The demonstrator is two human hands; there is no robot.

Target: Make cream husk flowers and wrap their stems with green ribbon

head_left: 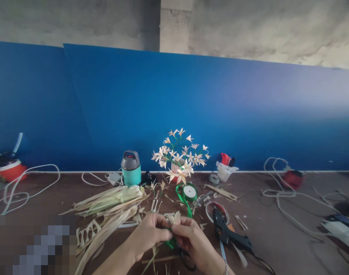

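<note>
Both hands meet at the front middle of the table. My left hand (148,233) is closed, its thumb and fingers pinching at the base of a small pale husk flower (174,218). From the other side my right hand (193,237) pinches the same flower, wrist turned inward. A strip of green ribbon (171,243) hangs just below the fingers; which hand grips it I cannot tell. Beyond the hands stands a green ribbon spool (189,192) with a loose tail (188,208). Behind it a pot of finished pale flowers (188,156) has green stems.
Dried corn husks (114,202) lie to the left, with a cut-out husk strip (88,233). A black glue gun (230,233) and a tape roll (217,212) lie to the right. At the back are a teal-and-grey device (131,170), a white cup (226,172) and white cables (279,196).
</note>
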